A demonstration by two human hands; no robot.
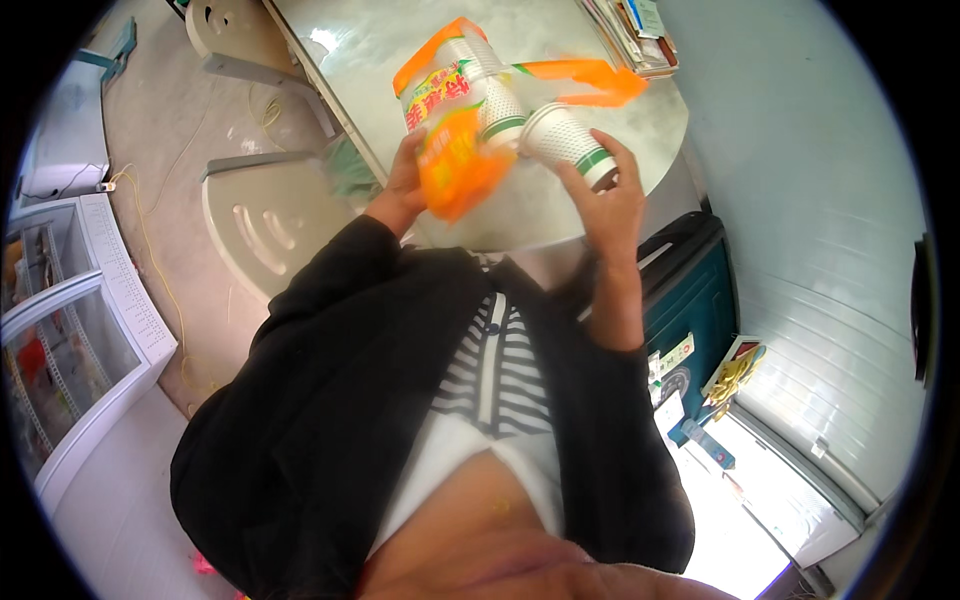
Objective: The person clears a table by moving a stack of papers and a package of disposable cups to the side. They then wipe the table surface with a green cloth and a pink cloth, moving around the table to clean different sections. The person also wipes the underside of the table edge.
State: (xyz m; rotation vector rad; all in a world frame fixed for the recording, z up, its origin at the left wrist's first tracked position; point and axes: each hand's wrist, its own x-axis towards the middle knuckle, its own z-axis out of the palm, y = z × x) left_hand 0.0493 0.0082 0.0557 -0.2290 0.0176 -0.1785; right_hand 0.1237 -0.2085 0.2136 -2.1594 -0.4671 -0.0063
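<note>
A short stack of white paper cups (562, 135) with green dots and a green band is gripped in my right hand (611, 195), tilted above the table. My left hand (409, 176) holds the near left side of a clear and orange plastic bag (439, 97) that bears printed writing. More paper cups (499, 109) lie inside the bag, their green-banded end towards its torn mouth. One orange flap (457, 169) hangs blurred beside my left hand, and another orange strip (581, 79) stretches out to the right. The two lots of cups are close together; whether they touch I cannot tell.
The round-ended, glossy table (352, 82) lies under the bag. Papers and booklets (634, 37) are piled at its far right. Plastic chairs (262, 217) stand on the left, and a glass-topped freezer (67, 360) beyond them. A dark green case (694, 285) is near my right elbow.
</note>
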